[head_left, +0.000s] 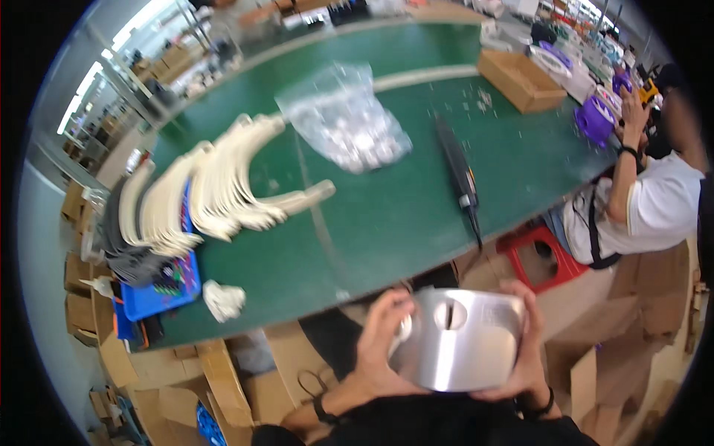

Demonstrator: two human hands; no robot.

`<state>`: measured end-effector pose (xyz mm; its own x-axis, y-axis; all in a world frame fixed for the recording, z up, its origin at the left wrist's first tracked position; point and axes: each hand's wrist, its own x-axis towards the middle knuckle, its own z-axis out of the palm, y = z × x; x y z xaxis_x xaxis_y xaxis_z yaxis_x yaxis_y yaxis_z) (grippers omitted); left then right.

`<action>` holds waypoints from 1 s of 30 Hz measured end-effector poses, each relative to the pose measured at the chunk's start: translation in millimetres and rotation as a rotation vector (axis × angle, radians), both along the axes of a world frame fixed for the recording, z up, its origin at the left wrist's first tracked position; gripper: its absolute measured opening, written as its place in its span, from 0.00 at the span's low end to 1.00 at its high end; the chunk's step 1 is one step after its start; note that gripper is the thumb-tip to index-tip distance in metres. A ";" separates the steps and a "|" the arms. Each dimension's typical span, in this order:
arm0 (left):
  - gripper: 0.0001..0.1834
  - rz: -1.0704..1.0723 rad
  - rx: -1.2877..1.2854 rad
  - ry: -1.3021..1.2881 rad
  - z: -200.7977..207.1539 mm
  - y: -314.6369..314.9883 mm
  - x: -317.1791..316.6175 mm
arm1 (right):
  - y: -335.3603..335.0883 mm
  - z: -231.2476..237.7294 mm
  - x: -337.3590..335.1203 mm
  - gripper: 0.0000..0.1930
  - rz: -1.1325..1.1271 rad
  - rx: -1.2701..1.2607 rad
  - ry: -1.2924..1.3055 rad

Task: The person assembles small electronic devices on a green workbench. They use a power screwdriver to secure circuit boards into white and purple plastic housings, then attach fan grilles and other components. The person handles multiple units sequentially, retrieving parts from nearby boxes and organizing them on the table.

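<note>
A brushed silver metal housing (pixel 476 346) with curved sides is held up in front of my body, just off the near edge of the green table. A round opening with a dark slot shows near its top. My left hand (pixel 378 349) grips the housing's left side, fingers curled over the upper edge. Around the right side wraps my right hand (pixel 529 353), thumb and fingers pressed against the metal. Something small and white shows beside my left fingers; I cannot make out what it is. The housing's underside is hidden.
On the green table (pixel 387 230) lie cream curved strips (pixel 234 175), a bag of small white parts (pixel 349 123), a black electric screwdriver (pixel 455 160) and a blue tray (pixel 160 301). A cardboard box (pixel 520 83) sits far right, near a seated co-worker (pixel 632 197) and a red stool (pixel 547 260).
</note>
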<state>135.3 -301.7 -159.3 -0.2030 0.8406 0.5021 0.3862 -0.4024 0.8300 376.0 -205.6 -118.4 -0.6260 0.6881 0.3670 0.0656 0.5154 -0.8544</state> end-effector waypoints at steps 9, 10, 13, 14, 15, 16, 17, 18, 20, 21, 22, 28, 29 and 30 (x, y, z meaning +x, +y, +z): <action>0.38 0.176 -0.131 0.124 18.0 -10.8 -8.8 | -2.3 -38.0 14.4 0.60 -0.132 0.160 0.093; 0.36 0.145 -0.156 0.022 15.1 -12.7 -6.8 | -4.6 -41.4 8.9 0.57 -0.151 0.193 0.151; 0.25 0.084 -0.185 -0.005 15.6 -7.4 -3.1 | -7.0 -28.0 9.6 0.51 -0.076 0.316 0.033; 0.21 0.158 -0.177 0.015 13.6 -4.1 2.9 | -9.8 -23.1 6.3 0.50 -0.062 0.327 -0.005; 0.17 0.184 -0.192 -0.022 12.0 -3.4 5.9 | -13.6 -17.9 4.7 0.49 -0.052 0.339 -0.044; 0.16 0.186 -0.256 -0.093 9.4 -6.0 10.5 | -18.1 -16.1 4.0 0.49 -0.066 0.286 -0.055; 0.15 0.188 -0.313 -0.161 9.1 -9.4 14.0 | -21.5 -15.9 2.1 0.50 -0.081 0.236 -0.064; 0.14 0.201 -0.388 -0.193 11.6 -11.7 18.1 | -25.2 -18.4 2.5 0.51 -0.112 0.287 -0.081; 0.15 0.160 -0.466 -0.194 13.1 -11.3 18.2 | -28.9 -12.6 6.2 0.52 -0.096 0.280 -0.163; 0.16 0.149 -0.461 -0.178 12.8 -9.5 15.8 | -28.3 -10.6 5.9 0.52 -0.087 0.274 -0.203; 0.16 0.077 -0.495 -0.128 17.0 -5.8 8.5 | -26.5 -9.5 3.6 0.53 -0.111 0.308 -0.216; 0.16 -0.148 -0.260 0.492 15.6 -18.8 -28.8 | -4.4 7.3 5.3 0.53 0.052 0.257 -0.252; 0.15 -0.213 -0.218 0.578 16.3 -21.6 -39.6 | -1.8 8.4 10.4 0.53 0.081 0.256 -0.259; 0.15 -0.276 -0.178 0.664 16.3 -27.4 -45.7 | 7.5 5.1 26.1 0.58 0.182 0.168 -0.285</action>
<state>89.6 -329.1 -143.0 0.3269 0.8972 0.2971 0.7339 -0.4390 0.5184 402.1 -198.1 -113.2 -0.8257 0.5014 0.2584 0.1832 0.6717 -0.7179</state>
